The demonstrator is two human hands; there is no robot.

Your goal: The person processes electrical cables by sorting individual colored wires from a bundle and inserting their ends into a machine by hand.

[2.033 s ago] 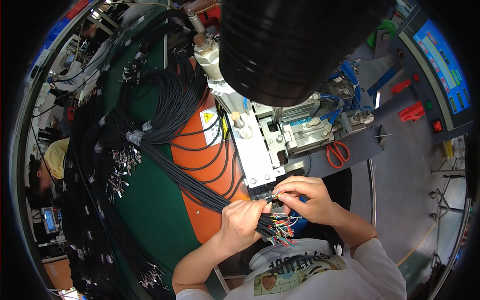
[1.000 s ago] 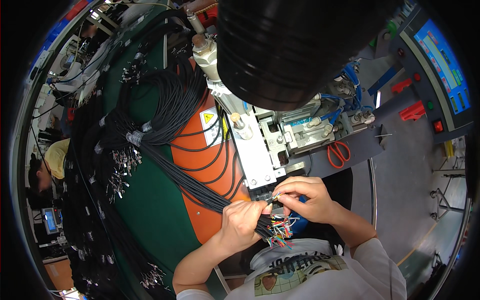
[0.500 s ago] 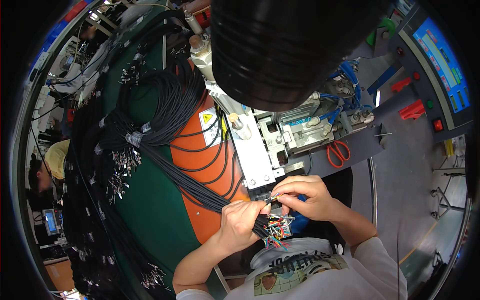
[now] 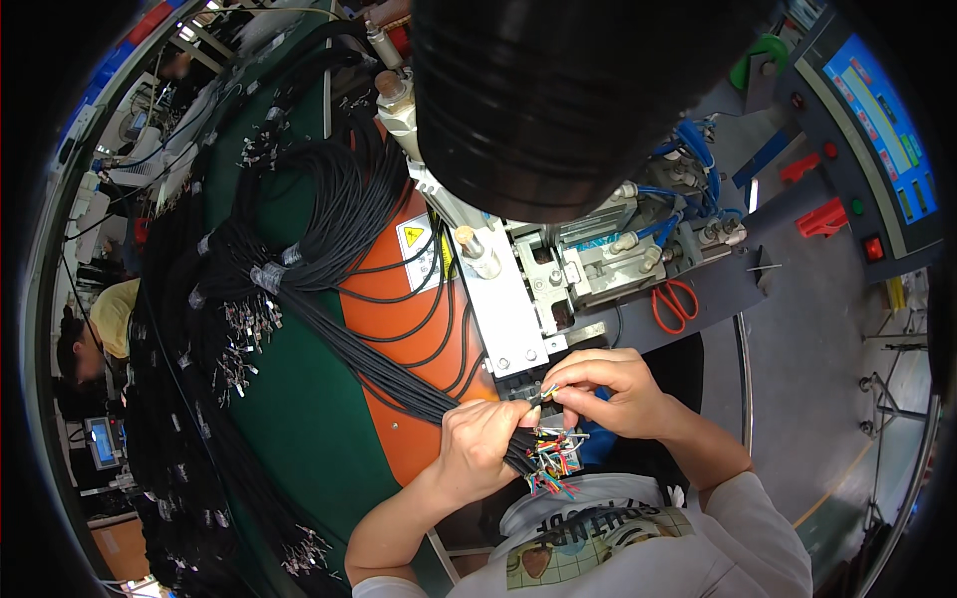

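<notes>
My left hand [image 4: 485, 447] is closed around the end of a bundle of black cables [image 4: 399, 384], from which several coloured wire ends [image 4: 551, 460] fan out. My right hand [image 4: 605, 390] pinches one thin wire tip between thumb and forefinger, right next to the left thumb. Both hands sit just in front of a grey metal press machine [image 4: 518, 289]. The cable bundle runs up and left over an orange panel [image 4: 394, 309] onto a green table top [image 4: 299, 399].
Red-handled scissors [image 4: 676, 302] lie on the machine's dark shelf to the right. A control box with a blue screen [image 4: 877, 90] stands at the far right. Piles of black cables [image 4: 209, 329] cover the green table. Another person [image 4: 95, 334] sits at far left.
The hands stay almost in place; the fingers of my right hand have shifted slightly on the wire tips, and the view has drifted a little.
</notes>
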